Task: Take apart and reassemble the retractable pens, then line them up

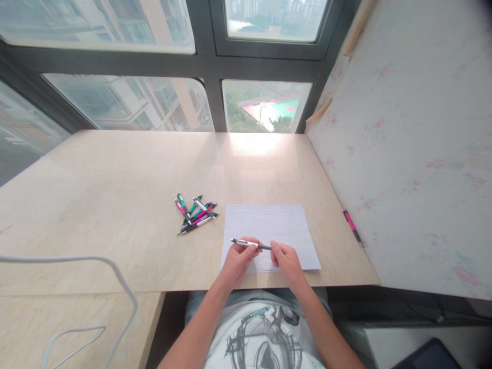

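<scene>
Both my hands hold one white and black pen [246, 242] level over a white sheet of paper [269, 225] near the table's front edge. My left hand [240, 259] pinches the pen near its middle, fingers closed. Fingers closed too, my right hand [286, 259] grips the pen's dark right end. A pile of several coloured pens [197, 212] lies on the table to the left of the sheet, apart from both hands.
A single pink and black pen [352, 226] lies at the table's right edge against the wall panel [415, 154]. The pale wooden table [115, 195] runs back to the windows [265, 110]. A white cable [115, 287] loops at the lower left.
</scene>
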Demonstrator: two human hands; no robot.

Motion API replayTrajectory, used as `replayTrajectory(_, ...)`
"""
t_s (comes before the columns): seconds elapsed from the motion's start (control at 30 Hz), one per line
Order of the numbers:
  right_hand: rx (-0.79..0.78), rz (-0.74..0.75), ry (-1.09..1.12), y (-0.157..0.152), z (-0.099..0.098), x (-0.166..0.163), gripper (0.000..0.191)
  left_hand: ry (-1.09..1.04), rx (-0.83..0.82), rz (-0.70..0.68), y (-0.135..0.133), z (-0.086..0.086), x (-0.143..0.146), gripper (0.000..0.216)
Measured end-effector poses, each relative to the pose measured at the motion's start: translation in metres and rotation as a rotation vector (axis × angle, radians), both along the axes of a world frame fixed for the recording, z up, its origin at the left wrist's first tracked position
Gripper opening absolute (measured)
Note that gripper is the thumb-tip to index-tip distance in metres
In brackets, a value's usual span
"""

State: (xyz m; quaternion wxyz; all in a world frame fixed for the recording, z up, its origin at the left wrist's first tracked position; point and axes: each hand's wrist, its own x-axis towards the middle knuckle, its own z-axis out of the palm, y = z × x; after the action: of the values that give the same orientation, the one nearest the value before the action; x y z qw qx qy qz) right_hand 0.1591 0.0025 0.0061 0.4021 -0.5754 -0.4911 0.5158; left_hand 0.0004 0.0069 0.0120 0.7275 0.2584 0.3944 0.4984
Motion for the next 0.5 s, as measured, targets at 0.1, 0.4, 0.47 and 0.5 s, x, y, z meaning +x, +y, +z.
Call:
replayTrajectory(0.1, 0.024, -0.020, -0.007, -0.0005, 0.0024, 0.0003, 0.057, 0.050, -0.006, -0.015, -0.0017, 0.0032, 0.0009, 0.025)
replayTrajectory(0.4, 0.057, 0.012, -0.020, -0.0007, -0.0018, 0.0041, 0.054, 0.129, 0.010, 0.042, -0.0064, 0.0085, 0.0052, 0.026)
replayTrajectory(0.47, 0.085, 0.001, -0.061, -0.0011, -0.0021, 0.0045, 0.053, 0.129, 0.004, 0.053, -0.0077, 0.0077, 0.0070, 0.027)
replayTrajectory(0.5, 0.102, -0.004, -0.083, -0.0013, -0.0015, 0.0045, 0.053, 0.129, 0.000, 0.061, -0.0082, 0.0073, 0.0080, 0.028)
